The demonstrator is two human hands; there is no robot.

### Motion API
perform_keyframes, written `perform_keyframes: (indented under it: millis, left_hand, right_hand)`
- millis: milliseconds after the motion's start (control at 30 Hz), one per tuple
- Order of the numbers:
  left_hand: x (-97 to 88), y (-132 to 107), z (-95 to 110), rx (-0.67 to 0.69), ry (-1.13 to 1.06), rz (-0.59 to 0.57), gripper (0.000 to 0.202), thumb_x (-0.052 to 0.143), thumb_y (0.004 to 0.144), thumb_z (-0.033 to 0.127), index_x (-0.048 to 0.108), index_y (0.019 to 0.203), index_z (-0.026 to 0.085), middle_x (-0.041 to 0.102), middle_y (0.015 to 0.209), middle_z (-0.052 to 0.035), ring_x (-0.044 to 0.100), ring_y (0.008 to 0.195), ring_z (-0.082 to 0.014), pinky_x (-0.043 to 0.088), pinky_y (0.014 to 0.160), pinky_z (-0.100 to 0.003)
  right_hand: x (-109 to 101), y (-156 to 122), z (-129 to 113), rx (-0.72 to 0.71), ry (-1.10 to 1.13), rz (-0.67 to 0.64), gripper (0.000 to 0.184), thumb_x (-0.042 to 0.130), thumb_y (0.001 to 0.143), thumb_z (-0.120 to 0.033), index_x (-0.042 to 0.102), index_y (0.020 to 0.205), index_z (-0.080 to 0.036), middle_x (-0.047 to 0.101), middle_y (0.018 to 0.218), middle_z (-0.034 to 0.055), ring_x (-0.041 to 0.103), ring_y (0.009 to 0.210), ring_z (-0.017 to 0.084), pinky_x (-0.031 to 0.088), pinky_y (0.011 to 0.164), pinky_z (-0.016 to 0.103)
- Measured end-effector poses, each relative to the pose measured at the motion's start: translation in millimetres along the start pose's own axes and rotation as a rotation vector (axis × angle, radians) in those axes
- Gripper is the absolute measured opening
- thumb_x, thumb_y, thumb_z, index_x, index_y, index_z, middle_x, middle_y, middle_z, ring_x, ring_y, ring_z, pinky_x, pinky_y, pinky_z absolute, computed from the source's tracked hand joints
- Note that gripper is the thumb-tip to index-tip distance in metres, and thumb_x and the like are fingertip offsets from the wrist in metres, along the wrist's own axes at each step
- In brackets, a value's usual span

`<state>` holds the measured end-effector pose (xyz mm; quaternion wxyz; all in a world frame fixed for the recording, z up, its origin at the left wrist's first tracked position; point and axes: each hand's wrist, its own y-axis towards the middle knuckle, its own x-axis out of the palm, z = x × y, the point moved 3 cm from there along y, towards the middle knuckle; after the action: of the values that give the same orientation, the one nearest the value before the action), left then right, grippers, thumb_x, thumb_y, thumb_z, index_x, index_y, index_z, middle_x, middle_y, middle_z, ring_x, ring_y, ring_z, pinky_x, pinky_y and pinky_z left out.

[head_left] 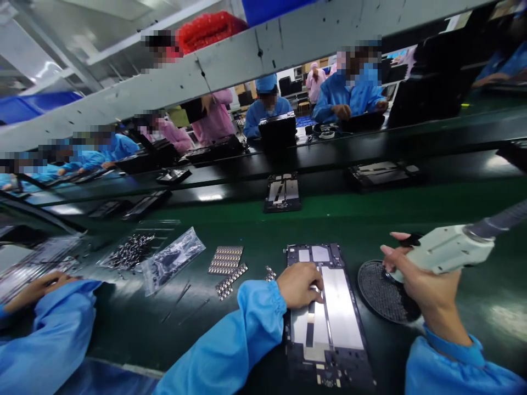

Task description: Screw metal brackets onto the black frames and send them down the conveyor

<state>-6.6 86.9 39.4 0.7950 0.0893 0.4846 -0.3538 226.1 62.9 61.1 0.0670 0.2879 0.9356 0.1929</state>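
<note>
Right now your left hand lies on one tablet back frame, which sits flat on the green bench directly in front of you. Its long axis runs away from you, leaning slightly left at the far end. Your fingers are curled together, their tips pressing on the silver plate near the frame's left edge. Your right hand is wrapped around one pale electric screwdriver, thumb and forefinger extended along the body; its cable end points right and its nose down-left over one round black screw dish just beside the frame. Left of the frame lie two strips of small parts and two clear bags. A second frame rests on the belt beyond. At the far left, a co-worker's hand rests on the bench.
</note>
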Motion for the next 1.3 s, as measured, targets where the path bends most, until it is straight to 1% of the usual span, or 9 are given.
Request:
perform_keyframes:
  millis: [167,333,500,600,667,800,967,1100,1300]
  left_hand:
    - [2.7,-13.7,1.3,-0.004,-0.189,0.145,0.007,0.070,0.068,0.011,0.073,0.070,0.017,0.068,0.064,0.0004,0.061,0.058,-0.0126,0.043,0.058,-0.021]
    - [-6.0,-49.5,-10.1,-0.030,-0.531,0.378,0.006,0.070,0.067,0.014,0.067,0.061,0.015,0.075,0.078,-0.0058,0.070,0.075,-0.0178,0.051,0.070,-0.024]
    - [-7.2,-84.5,-34.9,-0.173,-0.653,0.397,0.020,0.064,0.079,0.029,0.073,0.085,0.012,0.071,0.070,-0.0061,0.067,0.059,-0.0156,0.052,0.060,-0.025]
    - [-1.0,-98.6,-45.6,-0.170,-0.601,0.443,0.024,0.059,0.084,0.031,0.075,0.091,0.014,0.068,0.072,-0.0054,0.067,0.064,-0.0150,0.052,0.066,-0.026]
    - [6.3,-104.3,-50.3,-0.240,-0.619,0.480,0.023,0.062,0.082,0.031,0.074,0.092,0.014,0.067,0.069,-0.0035,0.067,0.064,-0.0151,0.052,0.065,-0.026]
    - [17.0,-106.0,-49.5,-0.361,-0.609,0.534,0.018,0.065,0.080,0.025,0.071,0.094,0.014,0.066,0.071,-0.0013,0.062,0.051,-0.0114,0.049,0.055,-0.023]
    - [13.6,-95.3,-36.8,-0.108,-0.350,0.526,0.025,0.056,0.083,0.009,0.076,0.093,0.021,0.070,0.090,-0.0043,0.066,0.085,-0.0166,0.050,0.080,-0.026]
    - [14.4,-85.9,-37.4,-0.080,-0.362,0.493,0.016,0.063,0.084,0.015,0.076,0.094,0.017,0.071,0.093,-0.0055,0.066,0.087,-0.0174,0.050,0.084,-0.026]
    - [17.6,-78.7,-38.8,-0.071,-0.307,0.478,0.015,0.065,0.086,0.024,0.075,0.094,0.017,0.070,0.093,-0.0063,0.065,0.087,-0.0186,0.050,0.083,-0.027]
  right_hand:
    - [-1.0,-3.3,-5.6,0.089,0.092,-0.028,0.021,0.078,0.069,-0.029,0.063,0.081,-0.019,0.057,0.046,-0.0049,0.054,0.041,0.014,0.049,0.049,0.031]
    - [4.4,-6.2,-5.9,0.102,0.144,-0.058,0.029,0.078,0.070,-0.028,0.063,0.093,-0.020,0.058,0.047,-0.0058,0.054,0.041,0.015,0.049,0.049,0.031]
    - [16.4,-17.0,-14.4,0.113,0.166,-0.153,0.027,0.077,0.072,-0.029,0.061,0.092,-0.020,0.058,0.048,-0.0058,0.056,0.043,0.015,0.049,0.052,0.031]
    - [34.1,-30.1,-25.0,0.142,0.194,-0.267,0.032,0.076,0.073,-0.030,0.060,0.099,-0.020,0.058,0.049,-0.0059,0.055,0.042,0.015,0.048,0.050,0.031]
    - [51.8,-39.6,-33.7,0.144,0.169,-0.351,0.028,0.075,0.074,-0.031,0.061,0.096,-0.020,0.059,0.050,-0.0047,0.056,0.045,0.015,0.049,0.052,0.031]
    - [96.9,-56.8,-51.0,0.161,0.197,-0.505,0.027,0.073,0.075,-0.031,0.062,0.097,-0.019,0.058,0.050,-0.0044,0.056,0.045,0.015,0.050,0.049,0.031]
    - [141.8,-71.9,-64.3,0.189,0.285,-0.615,0.028,0.073,0.075,-0.030,0.060,0.096,-0.019,0.057,0.049,-0.0049,0.053,0.040,0.014,0.049,0.044,0.029]
    - [154.2,-78.5,-62.1,0.172,0.263,-0.641,0.028,0.072,0.075,-0.028,0.059,0.098,-0.018,0.058,0.049,-0.0052,0.055,0.042,0.014,0.051,0.048,0.030]
    - [154.3,-81.3,-56.6,0.105,0.186,-0.699,0.026,0.070,0.079,-0.027,0.058,0.100,-0.019,0.059,0.050,-0.0051,0.058,0.046,0.015,0.053,0.052,0.031]
